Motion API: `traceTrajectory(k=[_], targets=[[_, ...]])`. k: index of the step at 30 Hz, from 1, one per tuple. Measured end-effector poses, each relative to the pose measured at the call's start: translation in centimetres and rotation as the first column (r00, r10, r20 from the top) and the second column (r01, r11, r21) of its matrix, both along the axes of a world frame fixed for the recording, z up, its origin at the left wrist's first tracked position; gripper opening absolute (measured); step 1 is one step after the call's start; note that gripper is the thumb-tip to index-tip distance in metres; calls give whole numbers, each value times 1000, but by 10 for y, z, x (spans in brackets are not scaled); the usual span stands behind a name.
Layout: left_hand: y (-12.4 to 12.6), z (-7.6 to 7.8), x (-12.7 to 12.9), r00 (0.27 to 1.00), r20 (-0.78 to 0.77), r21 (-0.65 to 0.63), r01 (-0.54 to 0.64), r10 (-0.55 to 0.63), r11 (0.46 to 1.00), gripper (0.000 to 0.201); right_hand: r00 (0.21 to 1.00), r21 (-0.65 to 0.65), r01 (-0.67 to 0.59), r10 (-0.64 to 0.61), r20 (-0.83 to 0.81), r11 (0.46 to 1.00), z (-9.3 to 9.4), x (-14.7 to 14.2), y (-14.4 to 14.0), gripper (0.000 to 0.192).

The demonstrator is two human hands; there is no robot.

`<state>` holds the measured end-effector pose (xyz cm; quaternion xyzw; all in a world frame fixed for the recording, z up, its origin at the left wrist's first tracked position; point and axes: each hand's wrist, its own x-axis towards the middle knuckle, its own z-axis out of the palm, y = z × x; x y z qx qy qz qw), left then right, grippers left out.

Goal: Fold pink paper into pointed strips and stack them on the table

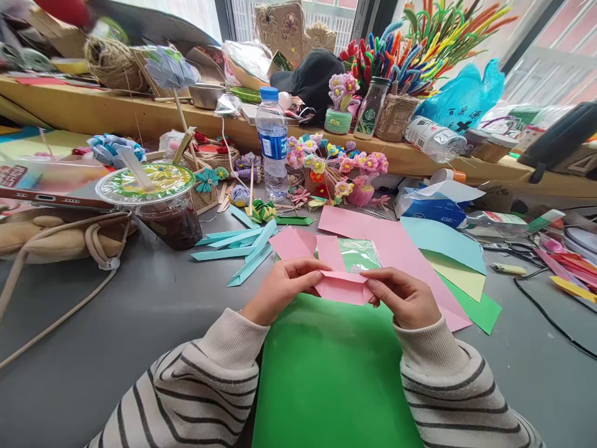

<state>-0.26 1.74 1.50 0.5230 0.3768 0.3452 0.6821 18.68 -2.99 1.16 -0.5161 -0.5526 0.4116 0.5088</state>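
A small pink paper with folded long edges is stretched between my two hands, above the green mat. My left hand pinches its left end between thumb and fingers. The right end is gripped the same way by my right hand. Just beyond lie pink paper pieces and a clear plastic packet. A larger pink sheet extends to the right behind my right hand. Several folded light-blue paper strips are heaped left of the pink pieces.
A lidded drink cup stands at the left, with a water bottle farther back. Blue, yellow and green sheets fan out at the right, near scissors and a black cable. Handmade flowers crowd the back below a cluttered ledge.
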Motion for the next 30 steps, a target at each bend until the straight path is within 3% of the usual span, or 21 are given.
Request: traceTrajectory(k=[4,7,10,17,22,30], targets=[[0,0,0,994,20,25,103,-103,994,23,998,30,27,-26,-49,999,0,-2,-1,10],[-1,1,1,970,37,3,242,-242,970,30,998,28,-30,32,-45,999,0,-3,-1,12],[-1,1,1,951,54,-21,307,-306,951,32,998,42,-34,36,-50,999,-2,-5,-2,12],[2,-5,-2,944,163,-133,308,-285,942,28,1000,86,1,0,-15,996,-1,-9,-5,12],[0,0,0,938,204,-156,313,-280,937,27,995,160,18,-33,92,987,-4,-10,-5,13],[4,-5,7,973,44,-244,230,-226,942,33,950,375,-90,-33,311,923,-12,-14,-2,21]])
